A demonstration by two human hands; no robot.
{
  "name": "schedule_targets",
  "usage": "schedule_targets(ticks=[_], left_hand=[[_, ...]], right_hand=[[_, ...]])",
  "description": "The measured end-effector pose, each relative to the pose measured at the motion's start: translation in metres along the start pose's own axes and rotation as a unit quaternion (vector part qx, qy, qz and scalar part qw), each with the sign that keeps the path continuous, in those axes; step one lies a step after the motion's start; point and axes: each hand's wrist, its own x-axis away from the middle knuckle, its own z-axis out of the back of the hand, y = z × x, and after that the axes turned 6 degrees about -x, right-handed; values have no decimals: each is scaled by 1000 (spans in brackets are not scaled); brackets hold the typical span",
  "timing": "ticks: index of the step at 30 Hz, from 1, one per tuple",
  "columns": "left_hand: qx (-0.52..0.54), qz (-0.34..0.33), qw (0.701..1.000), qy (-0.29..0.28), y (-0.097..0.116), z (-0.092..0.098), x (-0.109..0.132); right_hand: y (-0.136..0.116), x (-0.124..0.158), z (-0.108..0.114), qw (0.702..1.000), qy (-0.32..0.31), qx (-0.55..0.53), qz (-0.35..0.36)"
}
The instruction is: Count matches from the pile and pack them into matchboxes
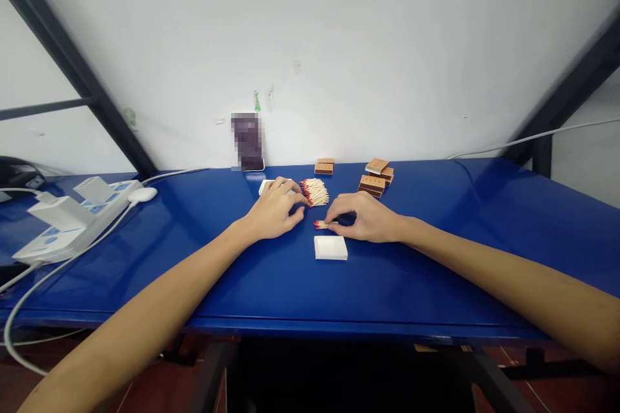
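Observation:
Between thumb and fingertips, my right hand (371, 218) pinches a small bunch of matches (320, 224), their red heads pointing left. Just in front of it, a white matchbox tray (330, 248) lies on the blue table. My left hand (277, 211) rests with its fingers apart at the left side of a pile of matches (316, 192). Its fingertips reach the red heads there, and nothing shows in its grasp. Part of a white object (264, 185) appears behind the left hand; the fingers hide the rest.
Brown matchboxes (372, 184) are stacked at the back right, with more matchboxes (324, 166) at the back middle. A phone-like, blurred panel (248, 142) leans against the wall. A white power strip (72, 232) with plugs and cables occupies the left of the blue table (411, 290).

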Motion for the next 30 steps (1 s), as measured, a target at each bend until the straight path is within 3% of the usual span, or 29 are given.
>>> schedule_targets(ticks=[5, 9, 13, 18, 30], left_hand=[[1, 0, 1000, 9, -1, -1, 1], [0, -8, 1000, 9, -1, -2, 1], [11, -15, 1000, 4, 0, -2, 1], [4, -25, 1000, -16, 2, -2, 1], [-17, -32, 998, -45, 0, -8, 4]], right_hand=[[-5, 2, 2, 999, -9, -34, -22], [2, 2, -1, 997, 34, -45, -60], [14, 1, -6, 993, 76, 45, -83], [22, 0, -9, 982, 59, 138, -112], [23, 1, -10, 984, 47, 138, -100]])
